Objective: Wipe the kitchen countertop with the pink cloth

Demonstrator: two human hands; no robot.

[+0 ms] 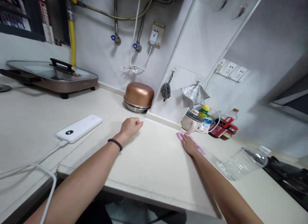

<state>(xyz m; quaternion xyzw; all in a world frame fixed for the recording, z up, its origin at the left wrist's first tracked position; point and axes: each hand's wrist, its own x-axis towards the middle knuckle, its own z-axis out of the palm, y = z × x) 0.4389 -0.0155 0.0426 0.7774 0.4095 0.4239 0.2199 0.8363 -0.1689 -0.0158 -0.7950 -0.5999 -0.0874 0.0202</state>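
Observation:
My left hand (131,126) is curled into a fist at the middle of the white countertop (144,163), just in front of an upturned copper-coloured bowl (139,93); nothing shows in it. A dark bead bracelet (115,143) circles that wrist. Farther right, my right hand (189,144) lies flat on a pink cloth (200,150), pressing it against the counter with fingers stretched out. The cloth's edges stick out past the fingertips and beside the palm. Close beyond that hand stands a small lidded pot (190,124) with a pale handle.
On the left are a white power bank (79,129) with a cable and a lidded electric griddle (53,79). A clear plastic bottle (243,163) lies beside my right forearm, near a black stove (288,179). Condiments (222,129) stand behind. A steel scrubber (166,90) hangs from the wall.

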